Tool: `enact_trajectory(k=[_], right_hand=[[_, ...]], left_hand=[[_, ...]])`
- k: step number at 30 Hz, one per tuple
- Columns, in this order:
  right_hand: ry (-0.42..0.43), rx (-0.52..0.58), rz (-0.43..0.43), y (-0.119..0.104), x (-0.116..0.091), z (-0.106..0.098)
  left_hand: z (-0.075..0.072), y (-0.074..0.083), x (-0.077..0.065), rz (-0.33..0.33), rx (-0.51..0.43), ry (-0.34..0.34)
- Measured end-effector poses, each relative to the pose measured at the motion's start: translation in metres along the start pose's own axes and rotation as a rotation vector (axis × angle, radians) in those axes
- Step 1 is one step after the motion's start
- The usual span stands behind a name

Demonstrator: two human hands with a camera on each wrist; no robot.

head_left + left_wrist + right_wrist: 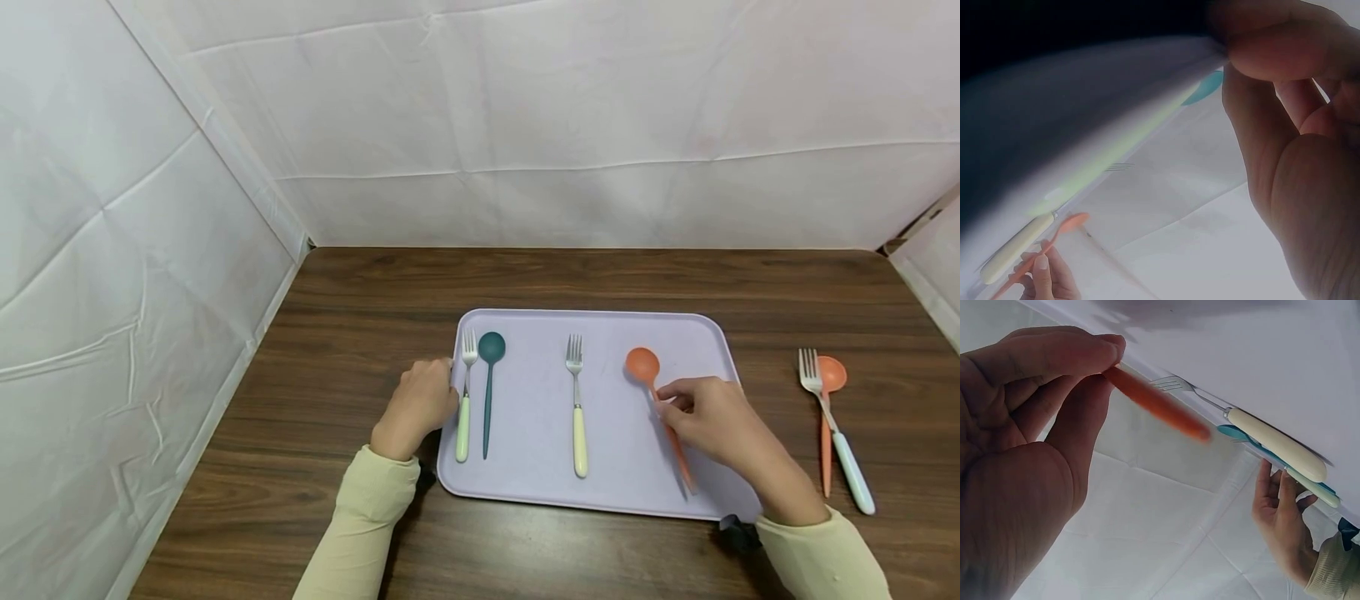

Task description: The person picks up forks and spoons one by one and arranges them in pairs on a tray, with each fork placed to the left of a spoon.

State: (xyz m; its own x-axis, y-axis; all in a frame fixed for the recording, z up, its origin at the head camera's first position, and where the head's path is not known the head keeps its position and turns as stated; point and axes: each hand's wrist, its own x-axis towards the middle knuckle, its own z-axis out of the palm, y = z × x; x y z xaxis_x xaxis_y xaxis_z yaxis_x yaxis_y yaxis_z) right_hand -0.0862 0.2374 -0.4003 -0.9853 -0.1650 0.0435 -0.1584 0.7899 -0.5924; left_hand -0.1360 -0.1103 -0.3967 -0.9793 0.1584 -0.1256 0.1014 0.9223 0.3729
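My right hand [720, 422] pinches an orange spoon [642, 365] by its handle between thumb and fingers, over the right part of a pale lilac tray [528, 417]. The spoon slants, bowl toward the far side. At the tray's left side my left hand [424, 398] pinches the rim; the left wrist view has its thumb and fingers [1297, 50] at that edge. Beside it lie a fork [462, 429] with a light green handle and a dark teal spoon [491, 348]. Mid-tray rests a fork [580, 442] with a cream handle.
Right of the tray, on the dark wooden table [360, 287], a fork [855, 471] with a pale blue-white handle lies across a second orange spoon [832, 373]. White sheeting [525, 108] hangs behind the table and along its left side.
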Motion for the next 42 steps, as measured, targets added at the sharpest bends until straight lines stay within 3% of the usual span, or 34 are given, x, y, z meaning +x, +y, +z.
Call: enact_trajectory(k=[6,19,27,35,38,42], right_hand=[[-0.027,0.04,0.016,-0.003,0.002,0.004],[-0.113,0.018,0.027,-0.012,0.011,0.01],[-0.164,-0.022,0.034,-0.019,0.016,0.018],[-0.142,-0.113,0.042,-0.026,0.017,0.021],[-0.108,-0.172,-0.015,-0.029,0.01,0.018],[-0.078,-0.293,-0.2,-0.03,-0.006,0.013]], left_hand=[[0.0,0.001,0.0,-0.016,-0.011,-0.01],[0.001,0.001,0.0,0.001,-0.014,0.0],[0.001,0.0,0.0,-0.012,-0.015,-0.005],[0.001,-0.001,0.001,-0.01,-0.015,0.002],[0.001,-0.001,0.001,-0.004,-0.01,0.001],[0.001,-0.002,0.001,0.002,-0.01,0.006]])
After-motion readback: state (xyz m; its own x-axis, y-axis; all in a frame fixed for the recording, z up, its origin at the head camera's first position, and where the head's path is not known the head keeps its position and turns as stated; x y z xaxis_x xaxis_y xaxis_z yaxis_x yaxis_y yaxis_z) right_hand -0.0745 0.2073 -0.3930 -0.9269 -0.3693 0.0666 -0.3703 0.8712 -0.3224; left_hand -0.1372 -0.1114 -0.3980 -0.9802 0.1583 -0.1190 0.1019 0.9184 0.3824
